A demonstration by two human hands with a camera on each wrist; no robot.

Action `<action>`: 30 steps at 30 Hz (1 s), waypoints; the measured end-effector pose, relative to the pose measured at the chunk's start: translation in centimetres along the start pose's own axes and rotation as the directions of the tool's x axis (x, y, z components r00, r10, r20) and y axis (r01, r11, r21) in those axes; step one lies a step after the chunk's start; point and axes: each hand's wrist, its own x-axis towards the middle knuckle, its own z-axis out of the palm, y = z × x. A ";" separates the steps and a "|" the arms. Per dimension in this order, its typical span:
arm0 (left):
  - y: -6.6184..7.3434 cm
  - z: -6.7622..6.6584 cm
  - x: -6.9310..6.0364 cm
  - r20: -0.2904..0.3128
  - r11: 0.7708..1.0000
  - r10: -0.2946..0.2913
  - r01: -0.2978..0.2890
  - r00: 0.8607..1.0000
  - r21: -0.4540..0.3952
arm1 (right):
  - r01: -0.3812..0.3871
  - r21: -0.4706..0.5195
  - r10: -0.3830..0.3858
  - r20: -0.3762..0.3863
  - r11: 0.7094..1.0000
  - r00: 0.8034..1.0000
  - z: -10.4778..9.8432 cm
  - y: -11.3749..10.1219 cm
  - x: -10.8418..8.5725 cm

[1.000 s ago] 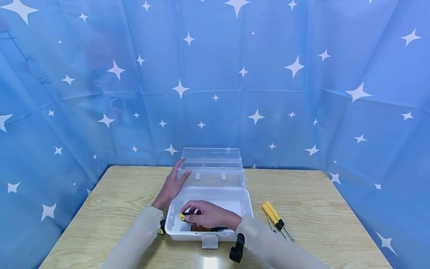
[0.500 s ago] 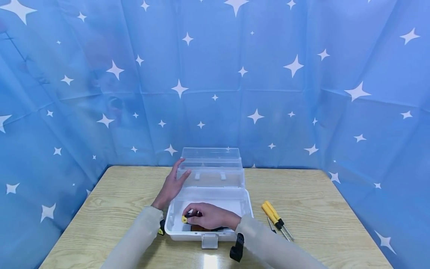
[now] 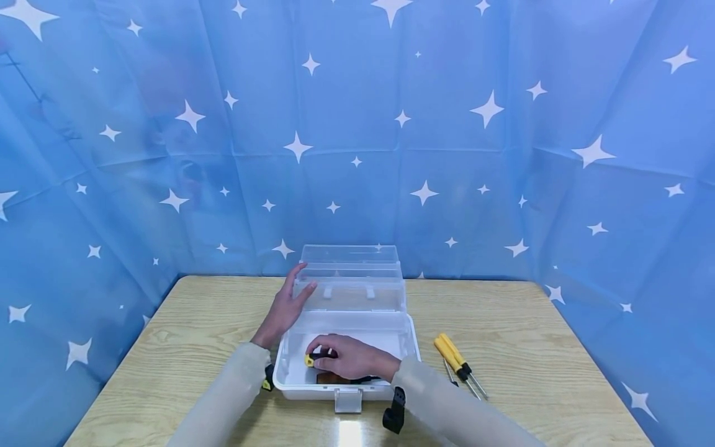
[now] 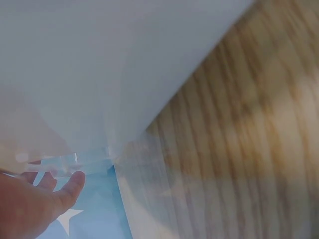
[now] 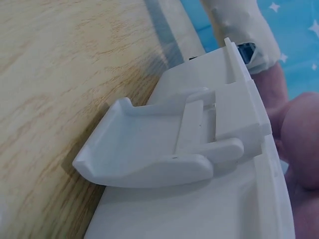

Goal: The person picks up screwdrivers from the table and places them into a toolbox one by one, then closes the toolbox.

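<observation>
A white plastic toolbox point(image 3: 283, 372) stands on the table, its clear lid point(image 3: 357, 295) raised at the back. My right hand point(image 3: 354, 357) is over the inside of the box, pinching a small yellow-and-black tool point(image 3: 310, 361) between thumb and fingers; its exact kind is too small to tell. Below that hand lies a brown piece point(image 3: 329, 378) near the front wall, partly hidden, with a dark part to its right. My left hand point(image 3: 283, 313) rests against the left edge of the lid, thumb and fingers spread and fairly straight.
To the right of the box lie two yellow-handled screwdrivers point(image 3: 454, 357) and a smaller thin tool point(image 3: 450, 372) beside them. A white latch point(image 3: 349, 400) hangs down at the box front. Behind the wooden table point(image 3: 514, 335) hangs a blue star-patterned curtain point(image 3: 357, 124).
My right hand has shifted slightly right inside the box with the yellow-and-black tool. The left hand and lid stay as they were.
</observation>
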 end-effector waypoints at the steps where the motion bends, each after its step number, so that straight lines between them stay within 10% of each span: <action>1: 0.0 0.0 0.0 0.002 1.000 -0.001 0.001 1.000 -0.002 | -0.001 -0.002 0.001 0.000 1.000 1.000 0.0 0.0 0.0; 30: -0.4 0.0 0.2 -0.016 0.999 0.034 -0.034 0.999 0.032 | 0.003 -0.043 -0.004 -0.022 0.999 1.000 0.5 1.1 0.0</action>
